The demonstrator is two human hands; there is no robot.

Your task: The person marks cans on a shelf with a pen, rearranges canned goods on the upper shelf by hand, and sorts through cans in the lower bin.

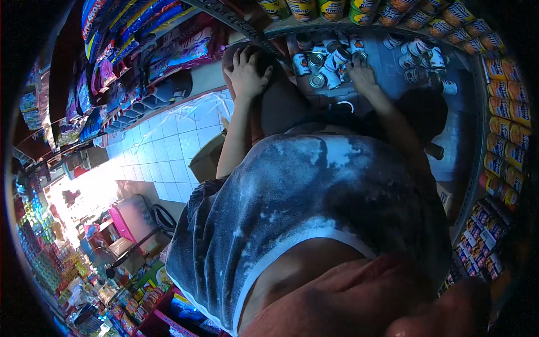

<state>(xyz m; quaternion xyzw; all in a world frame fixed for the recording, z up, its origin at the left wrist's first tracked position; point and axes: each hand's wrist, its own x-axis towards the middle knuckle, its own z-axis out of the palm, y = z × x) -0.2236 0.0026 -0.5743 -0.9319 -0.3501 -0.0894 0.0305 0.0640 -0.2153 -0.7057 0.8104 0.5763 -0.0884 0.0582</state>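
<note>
My left hand (245,74) rests palm down on my raised knee, its fingers spread and nothing in it. Past my lap, my right hand (362,74) reaches into a heap of small cans with white labels (332,60). Its fingers look stretched out and apart, with the tips at a can (359,55) on the heap's near right side. Whether the fingertips press on that can I cannot tell. Some cans stand upright with their metal lids up, while others lie on their sides. A second group of similar cans (416,59) lies farther right.
Shelves of yellow cans (331,8) run along the top, with stacked cans (505,135) down the right side. Hanging packets (179,56) fill the left shelf. An open cardboard box (208,157) stands beside my left arm on the tiled floor (163,151).
</note>
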